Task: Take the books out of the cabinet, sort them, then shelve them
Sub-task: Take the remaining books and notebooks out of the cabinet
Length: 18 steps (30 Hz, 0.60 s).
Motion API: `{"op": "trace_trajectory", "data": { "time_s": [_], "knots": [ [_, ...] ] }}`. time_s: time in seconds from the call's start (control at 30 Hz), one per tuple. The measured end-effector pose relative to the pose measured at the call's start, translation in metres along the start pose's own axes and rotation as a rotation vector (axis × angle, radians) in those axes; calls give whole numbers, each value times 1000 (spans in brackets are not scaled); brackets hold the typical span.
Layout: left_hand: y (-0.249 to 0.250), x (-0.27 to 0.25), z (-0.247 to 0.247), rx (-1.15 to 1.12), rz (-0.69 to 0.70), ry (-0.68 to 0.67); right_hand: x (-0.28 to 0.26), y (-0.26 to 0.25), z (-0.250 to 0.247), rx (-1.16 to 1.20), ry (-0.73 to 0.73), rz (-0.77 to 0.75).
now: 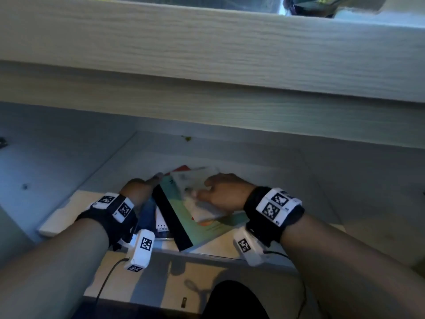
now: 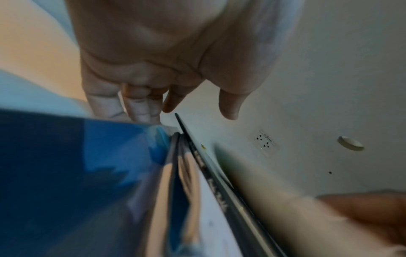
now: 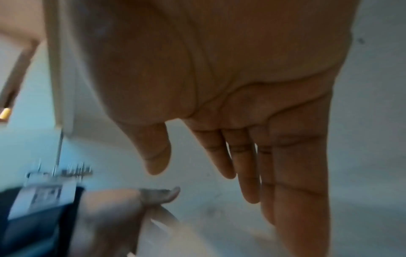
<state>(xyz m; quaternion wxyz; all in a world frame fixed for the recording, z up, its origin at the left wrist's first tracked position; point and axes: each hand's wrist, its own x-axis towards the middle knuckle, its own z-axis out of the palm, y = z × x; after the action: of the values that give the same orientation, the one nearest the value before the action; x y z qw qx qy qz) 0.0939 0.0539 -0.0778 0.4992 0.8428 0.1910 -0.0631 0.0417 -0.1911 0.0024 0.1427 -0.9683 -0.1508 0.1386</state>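
The pale wood-grain cabinet (image 1: 207,54) is hiding its own back. Inside, flat overlapping books (image 1: 195,217) are blurring together. Your left hand (image 1: 140,189), fingers straight, is touching them; your right hand (image 1: 220,194) is lying outstretched on top.

pale wood-grain cabinet (image 1: 207,54), glossy paper book covers (image 1: 184,217)
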Motion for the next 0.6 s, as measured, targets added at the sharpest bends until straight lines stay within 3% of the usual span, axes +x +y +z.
{"op": "trace_trajectory", "data": {
  "time_s": [0.13,0.23,0.37,0.43,0.6],
  "knots": [
    [-20,-10,-3,-25,17,-26,27,27,-6,89,131,117],
    [-26,-18,-2,-18,88,-32,41,50,9,104,6,311],
    [-21,-26,-4,94,135,-10,47,44,38,271,-117,333],
    [-24,-34,-6,159,168,-32,50,35,51,377,-119,331],
    [-45,-51,-17,49,126,-38,39,10,88,574,-44,398]
  ]
}}
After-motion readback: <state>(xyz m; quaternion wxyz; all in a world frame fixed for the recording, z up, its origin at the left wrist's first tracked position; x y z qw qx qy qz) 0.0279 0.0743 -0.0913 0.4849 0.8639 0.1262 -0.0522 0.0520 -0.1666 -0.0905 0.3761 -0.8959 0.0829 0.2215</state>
